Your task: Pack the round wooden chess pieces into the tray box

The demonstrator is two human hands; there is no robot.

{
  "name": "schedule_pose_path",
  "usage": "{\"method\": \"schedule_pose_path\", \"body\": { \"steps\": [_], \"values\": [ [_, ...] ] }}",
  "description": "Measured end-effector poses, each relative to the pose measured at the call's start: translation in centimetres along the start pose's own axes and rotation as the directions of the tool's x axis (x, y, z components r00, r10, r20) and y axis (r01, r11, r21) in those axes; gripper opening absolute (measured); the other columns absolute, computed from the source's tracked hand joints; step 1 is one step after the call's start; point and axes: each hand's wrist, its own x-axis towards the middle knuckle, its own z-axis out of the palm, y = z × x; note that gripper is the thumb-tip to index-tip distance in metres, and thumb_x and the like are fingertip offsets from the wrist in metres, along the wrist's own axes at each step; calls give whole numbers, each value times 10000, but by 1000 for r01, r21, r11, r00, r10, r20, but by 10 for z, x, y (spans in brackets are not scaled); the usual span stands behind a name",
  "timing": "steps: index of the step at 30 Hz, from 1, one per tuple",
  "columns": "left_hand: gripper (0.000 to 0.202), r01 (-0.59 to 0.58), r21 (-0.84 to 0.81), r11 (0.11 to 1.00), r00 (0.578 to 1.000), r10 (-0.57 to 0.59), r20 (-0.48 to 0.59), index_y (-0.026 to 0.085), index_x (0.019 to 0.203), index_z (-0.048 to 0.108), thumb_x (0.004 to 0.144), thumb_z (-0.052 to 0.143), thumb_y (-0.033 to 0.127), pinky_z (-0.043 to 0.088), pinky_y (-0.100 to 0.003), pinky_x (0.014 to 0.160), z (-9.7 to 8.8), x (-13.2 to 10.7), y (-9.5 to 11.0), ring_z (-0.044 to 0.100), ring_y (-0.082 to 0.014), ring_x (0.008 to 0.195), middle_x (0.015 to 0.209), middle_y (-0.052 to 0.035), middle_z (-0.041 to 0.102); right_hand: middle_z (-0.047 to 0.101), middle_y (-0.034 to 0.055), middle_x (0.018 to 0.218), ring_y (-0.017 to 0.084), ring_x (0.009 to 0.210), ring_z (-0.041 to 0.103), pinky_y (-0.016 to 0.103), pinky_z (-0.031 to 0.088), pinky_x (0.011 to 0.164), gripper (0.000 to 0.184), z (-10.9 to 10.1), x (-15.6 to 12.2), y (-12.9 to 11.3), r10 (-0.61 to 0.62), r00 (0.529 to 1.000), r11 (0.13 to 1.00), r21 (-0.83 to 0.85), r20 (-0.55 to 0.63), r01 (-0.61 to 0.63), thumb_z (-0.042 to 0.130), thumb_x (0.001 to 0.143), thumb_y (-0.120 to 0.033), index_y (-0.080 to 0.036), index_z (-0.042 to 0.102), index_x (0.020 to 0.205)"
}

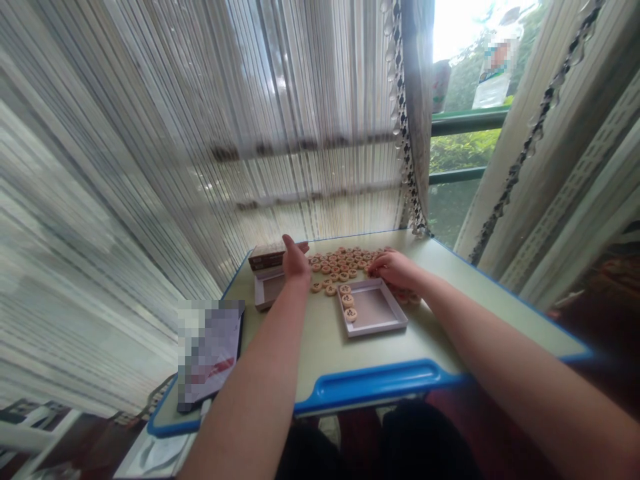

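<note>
Mid-frame, the white tray (375, 308), long axis leaning up-left, holds three xiangqi pieces (347, 301); left hand (295, 261) spread flat, right hand (395, 268) curled on loose pieces (340, 263), grip unclear.

The xiangqi pieces (345, 261) were small round wooden discs, pale tan with dark characters on top. They lay flat, loosely scattered in a broad patch at the far middle of the table (350, 360), with a few strays on the patch's near edge. Three more lay face up in a column along the left inner wall of the white tray (377, 310), a shallow square box half just in front of the patch, turned slightly. Left of the patch lay a second shallow tray (267, 290), open side up, with a brown printed box (267, 255) just behind it
</note>
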Motion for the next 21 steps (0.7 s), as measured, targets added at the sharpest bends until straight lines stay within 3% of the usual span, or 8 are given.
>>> {"method": "schedule_pose_path", "body": {
  "steps": [3, 7, 12, 17, 21],
  "values": [
    [840, 54, -176, 983, 990, -29, 140, 174, 1269, 492, 857, -196, 425, 448, -326, 893, -9, -6, 11, 498, -163, 1179, 1242, -91, 572, 701, 4, 925, 149, 892, 604, 226, 418, 885, 334, 0, -2, -2, 67, 998, 996, 57, 5, -67, 472, 695, -56, -211, 739, 822],
    [853, 7, -166, 986, 963, 39, 268, 224, 1325, 431, 823, -179, 544, 444, -344, 898, -23, -10, 17, 468, -189, 1210, 1329, -52, 497, 703, 9, 883, 144, 836, 613, 197, 452, 799, 392, -2, -3, -4, 200, 979, 974, 109, -32, -196, 426, 663, -24, -202, 742, 811],
    [795, -45, -110, 993, 969, 71, 238, 235, 1307, 464, 839, -62, 604, 412, -394, 920, -33, -19, 27, 437, -239, 1233, 1302, -63, 523, 700, 12, 870, 140, 784, 619, 199, 464, 753, 367, -2, -4, -6, 198, 980, 972, 129, -11, -195, 435, 666, -40, -195, 739, 800],
    [861, 99, -109, 989, 965, -68, 253, 241, 1207, 563, 802, -82, 644, 419, -395, 898, -31, -26, 34, 484, -255, 1183, 1233, -90, 579, 696, 3, 839, 106, 600, 592, 189, 470, 618, 320, -2, -6, -7, 193, 981, 972, 132, 31, -195, 468, 694, -93, -204, 733, 834],
    [925, 151, -84, 985, 943, -118, 310, 230, 1157, 595, 760, -107, 684, 434, -396, 873, -29, -27, 32, 490, -268, 1174, 1201, -115, 595, 696, 6, 852, 110, 645, 602, 175, 464, 604, 327, -2, -6, -7, 173, 985, 979, 112, -4, -172, 465, 679, -77, -203, 733, 817]
  ]
}}
